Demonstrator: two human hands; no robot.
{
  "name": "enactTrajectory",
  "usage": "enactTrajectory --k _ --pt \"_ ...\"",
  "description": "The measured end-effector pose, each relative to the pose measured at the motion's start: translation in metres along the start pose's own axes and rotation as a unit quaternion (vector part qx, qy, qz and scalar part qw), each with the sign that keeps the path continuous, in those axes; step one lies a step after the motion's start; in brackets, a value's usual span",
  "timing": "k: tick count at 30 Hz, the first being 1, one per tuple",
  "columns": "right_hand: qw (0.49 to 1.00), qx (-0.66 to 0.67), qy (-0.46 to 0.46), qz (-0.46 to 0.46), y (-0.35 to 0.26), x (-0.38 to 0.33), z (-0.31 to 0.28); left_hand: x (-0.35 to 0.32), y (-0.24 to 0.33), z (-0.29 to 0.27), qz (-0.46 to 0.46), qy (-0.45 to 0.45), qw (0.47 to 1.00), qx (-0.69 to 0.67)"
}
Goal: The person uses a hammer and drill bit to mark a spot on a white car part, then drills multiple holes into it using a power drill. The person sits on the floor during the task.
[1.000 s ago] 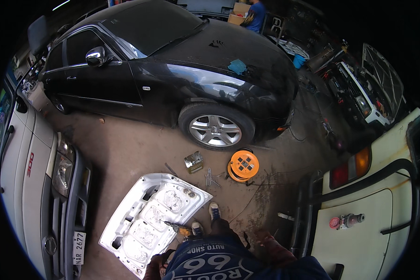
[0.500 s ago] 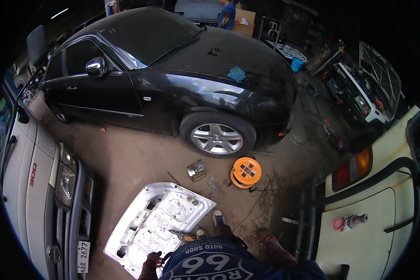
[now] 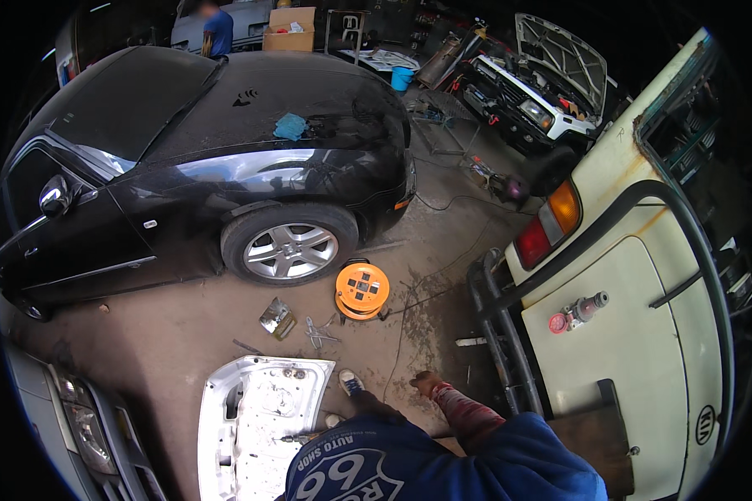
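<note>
My right hand hangs over the floor at the end of a reddish sleeve. Its fingers look loosely apart and nothing shows in them. It touches nothing that I can see; my shoe is to its left. My left hand is out of view. A white car body panel with cut-outs lies on the floor in front of me, its lower end cut off by the frame and my blue shirt. Across its right side lies a slim tool, partly hidden by my body.
An orange cable reel stands ahead, with locking pliers and a metal can nearby. A black car spans the far side. The cream vehicle at right carries a small power tool. A person stands far back.
My view has swung right, so the surroundings shift left. My left hand has gone out of view. My right arm now reaches further forward beside my leg.
</note>
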State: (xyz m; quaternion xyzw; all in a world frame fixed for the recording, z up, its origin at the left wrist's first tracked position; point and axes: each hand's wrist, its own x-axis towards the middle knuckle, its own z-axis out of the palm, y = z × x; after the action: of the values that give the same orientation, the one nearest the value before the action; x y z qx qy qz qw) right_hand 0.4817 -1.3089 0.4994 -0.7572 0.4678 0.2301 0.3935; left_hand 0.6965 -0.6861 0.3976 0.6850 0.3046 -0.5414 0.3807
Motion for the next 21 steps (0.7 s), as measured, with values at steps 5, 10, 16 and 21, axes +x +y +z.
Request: enactTrajectory --k 5,10,16,21 --pt "0.999 -0.032 -0.034 0.005 0.025 -0.029 -0.014 -0.003 0.014 0.000 0.006 -0.003 1.000 0.003" --pt "0.993 0.052 0.008 0.102 0.037 -0.037 -0.008 -0.011 0.040 -0.004 0.011 -0.002 1.000 -0.005" --pt "0.999 -0.023 -0.041 0.017 0.044 -0.016 -0.010 -0.034 0.071 -0.008 0.020 0.002 1.000 0.016" --pt "0.931 -0.300 -0.023 -0.209 0.051 0.009 -0.012 -0.036 0.072 -0.005 -0.006 -0.027 1.000 0.005"
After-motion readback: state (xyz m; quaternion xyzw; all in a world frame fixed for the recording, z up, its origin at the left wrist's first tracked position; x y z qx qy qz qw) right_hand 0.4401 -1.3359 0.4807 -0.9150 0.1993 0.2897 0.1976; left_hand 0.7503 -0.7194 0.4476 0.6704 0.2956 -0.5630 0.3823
